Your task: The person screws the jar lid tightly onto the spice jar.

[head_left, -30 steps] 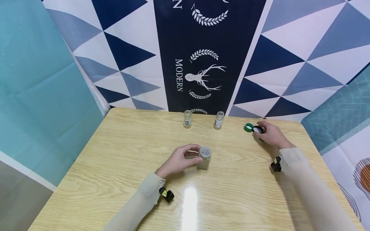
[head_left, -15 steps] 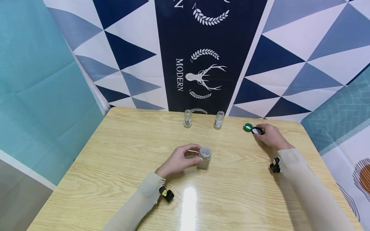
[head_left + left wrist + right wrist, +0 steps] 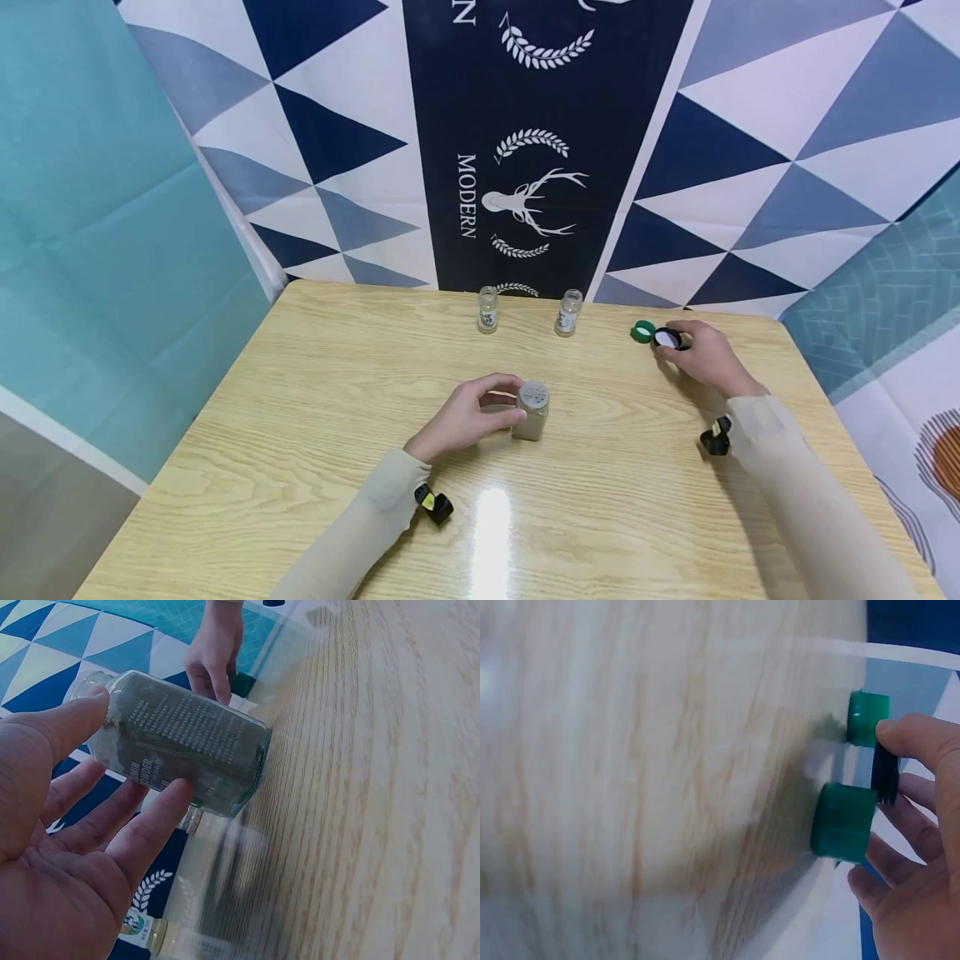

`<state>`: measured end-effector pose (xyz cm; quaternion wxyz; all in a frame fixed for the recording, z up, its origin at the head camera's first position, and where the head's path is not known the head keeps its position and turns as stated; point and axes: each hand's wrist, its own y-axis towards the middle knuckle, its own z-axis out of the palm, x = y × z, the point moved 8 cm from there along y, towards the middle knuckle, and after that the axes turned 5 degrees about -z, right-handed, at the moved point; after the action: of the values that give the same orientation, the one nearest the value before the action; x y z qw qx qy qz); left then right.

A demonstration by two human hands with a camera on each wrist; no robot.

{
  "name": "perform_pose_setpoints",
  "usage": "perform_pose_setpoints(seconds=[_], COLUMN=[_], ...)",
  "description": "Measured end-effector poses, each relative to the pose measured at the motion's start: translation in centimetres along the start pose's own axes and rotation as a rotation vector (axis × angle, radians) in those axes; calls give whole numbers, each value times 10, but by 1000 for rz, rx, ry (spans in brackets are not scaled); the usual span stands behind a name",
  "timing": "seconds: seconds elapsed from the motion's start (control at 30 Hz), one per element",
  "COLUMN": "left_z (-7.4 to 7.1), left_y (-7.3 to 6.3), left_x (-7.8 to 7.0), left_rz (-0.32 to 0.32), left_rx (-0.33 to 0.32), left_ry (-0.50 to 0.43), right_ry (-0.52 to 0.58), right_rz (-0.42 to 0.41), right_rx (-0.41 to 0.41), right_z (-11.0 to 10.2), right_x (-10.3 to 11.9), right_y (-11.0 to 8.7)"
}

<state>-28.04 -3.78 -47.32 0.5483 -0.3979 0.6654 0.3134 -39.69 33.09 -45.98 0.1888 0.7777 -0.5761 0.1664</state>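
A square glass spice jar point(image 3: 530, 419) full of grey-brown powder stands upright on the table, its perforated shaker top point(image 3: 534, 395) showing. My left hand point(image 3: 465, 414) holds the jar from its left side, thumb in front and fingers behind; the left wrist view shows printed text on the jar point(image 3: 184, 739). At the back right, my right hand point(image 3: 701, 354) pinches a black lid point(image 3: 667, 338) between thumb and fingers. In the right wrist view the black lid point(image 3: 886, 774) is level with the tops of two green caps point(image 3: 844, 823); whether it touches them I cannot tell.
Two small labelled glass bottles without caps, one on the left point(image 3: 487, 311) and one on the right point(image 3: 568, 313), stand near the table's back edge. A patterned cloth point(image 3: 360, 158) hangs directly behind the wooden table point(image 3: 300, 400).
My right hand has shifted slightly left and down with the black lid, which now looks less tilted beside the green cap. My left hand and the spice jar have stayed in place.
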Motion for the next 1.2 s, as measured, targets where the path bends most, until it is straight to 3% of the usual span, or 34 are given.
perform_pose_setpoints(seconds=[0.27, 0.73, 0.9, 1.2], left_z=[1, 1, 2, 1], left_y=[-1, -2, -2, -3], left_x=[-1, -1, -1, -1], left_rz=[-15, -30, -35, -36], left_rx=[-1, -4, 4, -5], left_ry=[-1, -7, -9, -9], right_ry=[-7, 77, 150, 245], right_rz=[-48, -97, -70, 3], right_rx=[-77, -201, -256, -283], right_z=[-9, -23, -25, -16], right_x=[11, 27, 30, 47], right_y=[-11, -33, -43, -59])
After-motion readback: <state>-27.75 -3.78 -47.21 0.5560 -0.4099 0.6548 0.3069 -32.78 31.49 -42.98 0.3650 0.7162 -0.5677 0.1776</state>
